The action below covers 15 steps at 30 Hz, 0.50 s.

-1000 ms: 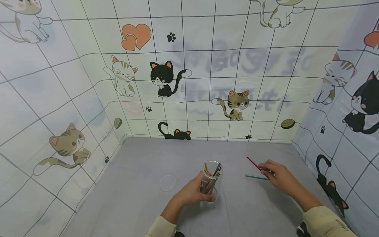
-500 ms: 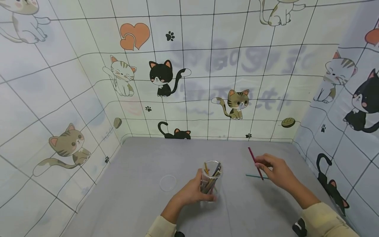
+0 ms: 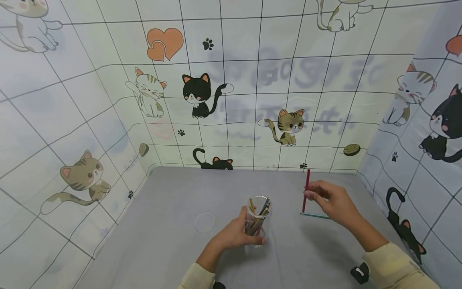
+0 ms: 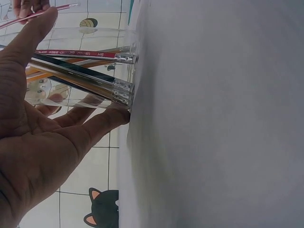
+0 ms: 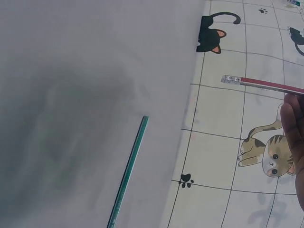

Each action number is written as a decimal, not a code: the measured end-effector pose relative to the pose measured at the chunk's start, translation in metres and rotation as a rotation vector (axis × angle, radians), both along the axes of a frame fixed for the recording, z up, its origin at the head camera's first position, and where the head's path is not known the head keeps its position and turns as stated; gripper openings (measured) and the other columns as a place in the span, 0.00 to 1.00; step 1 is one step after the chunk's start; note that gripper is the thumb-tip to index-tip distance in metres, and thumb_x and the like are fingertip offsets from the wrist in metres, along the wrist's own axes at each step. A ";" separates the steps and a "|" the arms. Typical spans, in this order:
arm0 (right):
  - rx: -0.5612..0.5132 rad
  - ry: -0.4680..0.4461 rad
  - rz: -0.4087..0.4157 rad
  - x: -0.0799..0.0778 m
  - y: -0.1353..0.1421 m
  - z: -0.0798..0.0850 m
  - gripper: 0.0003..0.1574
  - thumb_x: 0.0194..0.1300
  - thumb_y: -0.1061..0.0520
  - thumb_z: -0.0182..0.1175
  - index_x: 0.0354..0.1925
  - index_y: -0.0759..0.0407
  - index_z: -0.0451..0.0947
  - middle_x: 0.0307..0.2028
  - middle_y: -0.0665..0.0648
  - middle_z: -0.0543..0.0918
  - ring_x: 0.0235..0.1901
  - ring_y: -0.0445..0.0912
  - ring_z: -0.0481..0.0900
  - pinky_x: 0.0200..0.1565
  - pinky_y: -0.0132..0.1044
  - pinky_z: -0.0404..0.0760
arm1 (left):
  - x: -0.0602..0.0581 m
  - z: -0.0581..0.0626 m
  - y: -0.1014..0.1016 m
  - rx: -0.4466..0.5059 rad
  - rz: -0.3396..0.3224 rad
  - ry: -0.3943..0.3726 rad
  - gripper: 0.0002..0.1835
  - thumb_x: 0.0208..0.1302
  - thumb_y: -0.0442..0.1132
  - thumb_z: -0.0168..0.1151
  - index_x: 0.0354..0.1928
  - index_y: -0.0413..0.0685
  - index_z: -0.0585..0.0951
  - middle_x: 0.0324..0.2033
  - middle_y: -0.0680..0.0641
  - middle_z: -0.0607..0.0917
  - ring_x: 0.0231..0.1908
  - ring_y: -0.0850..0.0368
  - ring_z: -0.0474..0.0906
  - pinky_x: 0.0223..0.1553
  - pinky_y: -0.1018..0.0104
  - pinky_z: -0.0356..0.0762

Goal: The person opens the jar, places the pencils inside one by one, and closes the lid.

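My left hand grips a clear cup from its left side, standing on the table. Several pencils, one of them red, lean inside it; in the left wrist view their eraser ends are at the cup's bottom. To the right, my right hand pinches a red pencil between thumb and fingers, held nearly upright above the table. Its eraser end points down in the right wrist view. A teal pencil lies on the table below that hand, also seen as a green pencil in the right wrist view.
A clear round lid or ring lies on the grey tabletop left of the cup. Cloth walls printed with cats and grid lines enclose the table at the back and both sides.
My right hand has lifted the red pencil off the table and turned it from slanted to nearly upright, moving slightly up and left. The left hand and cup stay in place.
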State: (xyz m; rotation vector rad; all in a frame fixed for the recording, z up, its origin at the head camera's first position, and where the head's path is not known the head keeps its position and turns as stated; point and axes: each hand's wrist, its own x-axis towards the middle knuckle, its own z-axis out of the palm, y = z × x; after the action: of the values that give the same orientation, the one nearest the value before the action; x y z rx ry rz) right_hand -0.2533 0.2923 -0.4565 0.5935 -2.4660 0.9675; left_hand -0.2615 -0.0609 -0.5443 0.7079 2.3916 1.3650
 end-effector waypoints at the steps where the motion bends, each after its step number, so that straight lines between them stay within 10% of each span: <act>1: -0.002 -0.005 -0.003 0.001 -0.001 0.002 0.12 0.72 0.66 0.73 0.51 0.57 0.88 0.43 0.54 0.94 0.41 0.31 0.90 0.50 0.14 0.81 | 0.000 0.000 0.000 0.000 -0.003 0.003 0.54 0.60 0.56 0.85 0.78 0.56 0.59 0.53 0.57 0.88 0.54 0.61 0.81 0.64 0.54 0.77; 15: -0.117 -0.017 0.056 0.004 -0.018 0.027 0.13 0.70 0.67 0.73 0.51 0.56 0.88 0.43 0.57 0.93 0.45 0.33 0.92 0.47 0.17 0.84 | -0.001 -0.001 0.001 0.005 -0.020 0.014 0.50 0.61 0.58 0.83 0.75 0.54 0.62 0.45 0.62 0.88 0.52 0.63 0.82 0.62 0.53 0.78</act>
State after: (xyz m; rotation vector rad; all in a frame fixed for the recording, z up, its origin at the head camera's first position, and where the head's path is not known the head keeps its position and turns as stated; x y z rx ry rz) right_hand -0.2493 0.2744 -0.4290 0.6205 -2.3989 1.1340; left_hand -0.2625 -0.0603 -0.5452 0.7424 2.3863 1.3632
